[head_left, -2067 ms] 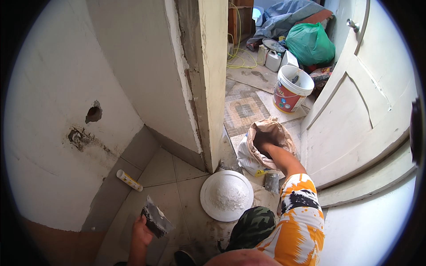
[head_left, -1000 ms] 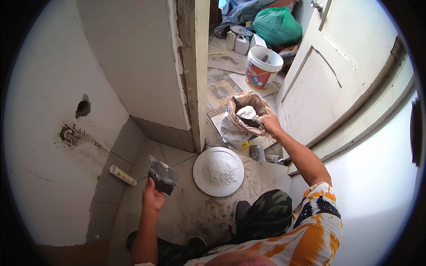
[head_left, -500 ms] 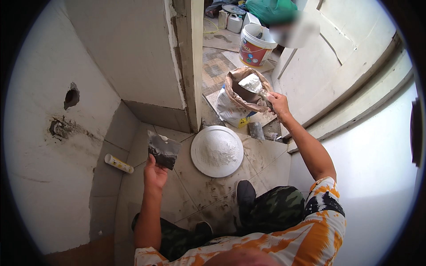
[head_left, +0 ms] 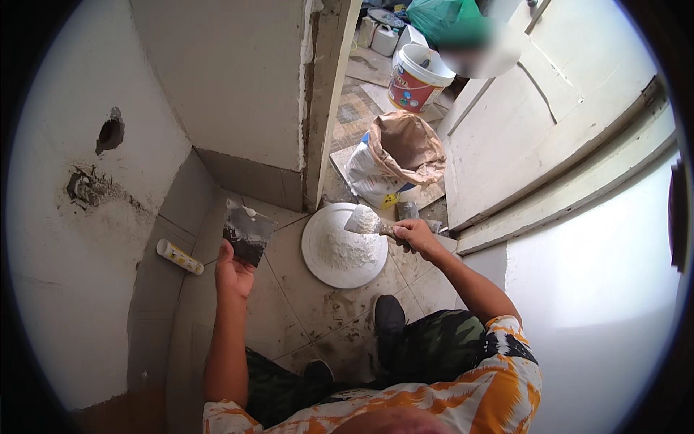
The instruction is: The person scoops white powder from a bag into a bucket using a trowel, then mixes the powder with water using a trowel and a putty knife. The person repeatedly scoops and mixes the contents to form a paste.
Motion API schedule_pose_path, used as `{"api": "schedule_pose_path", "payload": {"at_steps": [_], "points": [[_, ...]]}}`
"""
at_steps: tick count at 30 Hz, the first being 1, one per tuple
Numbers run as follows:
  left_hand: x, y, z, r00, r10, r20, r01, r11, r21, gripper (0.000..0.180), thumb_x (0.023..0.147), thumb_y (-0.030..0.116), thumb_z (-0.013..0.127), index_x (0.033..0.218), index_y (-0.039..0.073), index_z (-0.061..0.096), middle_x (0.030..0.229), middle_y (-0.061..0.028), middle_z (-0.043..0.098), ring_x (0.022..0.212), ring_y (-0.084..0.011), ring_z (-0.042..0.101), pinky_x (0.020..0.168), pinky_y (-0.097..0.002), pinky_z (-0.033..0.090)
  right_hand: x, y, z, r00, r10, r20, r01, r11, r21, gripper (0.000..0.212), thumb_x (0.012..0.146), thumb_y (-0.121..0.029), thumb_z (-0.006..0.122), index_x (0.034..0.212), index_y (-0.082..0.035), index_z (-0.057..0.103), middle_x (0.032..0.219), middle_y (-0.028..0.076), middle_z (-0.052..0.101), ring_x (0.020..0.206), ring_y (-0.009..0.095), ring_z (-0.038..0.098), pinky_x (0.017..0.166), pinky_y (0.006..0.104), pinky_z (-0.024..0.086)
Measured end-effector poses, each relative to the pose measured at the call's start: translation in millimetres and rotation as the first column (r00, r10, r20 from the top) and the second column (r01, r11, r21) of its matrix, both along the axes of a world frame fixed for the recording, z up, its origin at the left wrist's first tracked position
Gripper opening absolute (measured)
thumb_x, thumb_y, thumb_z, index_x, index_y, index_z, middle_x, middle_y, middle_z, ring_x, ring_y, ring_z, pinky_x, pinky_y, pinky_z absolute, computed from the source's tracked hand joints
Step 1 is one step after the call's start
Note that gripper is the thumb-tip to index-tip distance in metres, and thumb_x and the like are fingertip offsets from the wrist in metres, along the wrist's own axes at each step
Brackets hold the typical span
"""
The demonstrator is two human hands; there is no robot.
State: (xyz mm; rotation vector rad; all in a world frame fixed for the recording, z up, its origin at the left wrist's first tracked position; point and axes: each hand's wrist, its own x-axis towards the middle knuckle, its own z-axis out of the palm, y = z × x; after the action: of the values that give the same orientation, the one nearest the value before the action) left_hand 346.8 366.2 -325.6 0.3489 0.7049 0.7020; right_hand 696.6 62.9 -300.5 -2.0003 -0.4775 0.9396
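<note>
My right hand (head_left: 418, 237) grips the handle of a putty knife (head_left: 363, 220), whose blade carries a little white powder. That blade is over the right part of a round white lid-like tray (head_left: 312, 260), where a heap of white powder (head_left: 345, 246) lies. Off to the left, my left hand (head_left: 235, 271) holds a dark, square scraper plate (head_left: 248, 233) by its lower edge; some pale paste is smeared on it. Beyond the tray, an opened paper sack (head_left: 408, 148) stands in the doorway with its brown mouth rolled outward.
A white and red bucket (head_left: 419, 79) stands behind the sack, near the open door (head_left: 542, 108). On the tiled floor by the left wall lies a white and yellow tube (head_left: 179, 257). A grey block (head_left: 408, 210) sits by the threshold. The door frame (head_left: 329, 108) rises left of the sack.
My right hand has drawn the putty knife out of the sack, toward me and left, over the tray. Less powder shows on its blade. My left hand still holds the scraper plate.
</note>
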Motion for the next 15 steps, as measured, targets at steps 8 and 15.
{"api": "schedule_pose_path", "payload": {"at_steps": [8, 15], "points": [[-14.0, 4.8, 18.0, 0.999, 0.035, 0.003, -0.035, 0.98, 0.195, 0.026, 0.094, 0.019, 0.067, 0.116, 0.008, 0.059, 0.109, -0.0031, 0.066, 0.096, -0.0142, 0.062, 0.078, -0.0294, 0.051, -0.9, 12.9, -45.7, 0.953, 0.283, 0.11, -0.238, 0.921, -0.309, 0.025, 0.092, -0.022, 0.062, 0.103, -0.004, 0.073, 0.067, 0.004, 0.062, 0.05, 0.011, 0.055, 0.046, 0.0269, 0.045], [-14.2, 6.6, 20.6, 0.998, 0.03, -0.047, -0.02, 0.98, 0.197, 0.016, 0.094, 0.014, 0.067, 0.108, 0.007, 0.063, 0.104, -0.0037, 0.066, 0.092, -0.0138, 0.062, 0.077, -0.0279, 0.052, -15.2, 77.9, -52.7, 0.674, 0.677, 0.294, -0.296, 0.613, -0.732, 0.035, 0.079, -0.028, 0.073, 0.096, 0.003, 0.073, 0.092, 0.026, 0.07, 0.09, 0.041, 0.069, 0.078, 0.048, 0.055]]}}
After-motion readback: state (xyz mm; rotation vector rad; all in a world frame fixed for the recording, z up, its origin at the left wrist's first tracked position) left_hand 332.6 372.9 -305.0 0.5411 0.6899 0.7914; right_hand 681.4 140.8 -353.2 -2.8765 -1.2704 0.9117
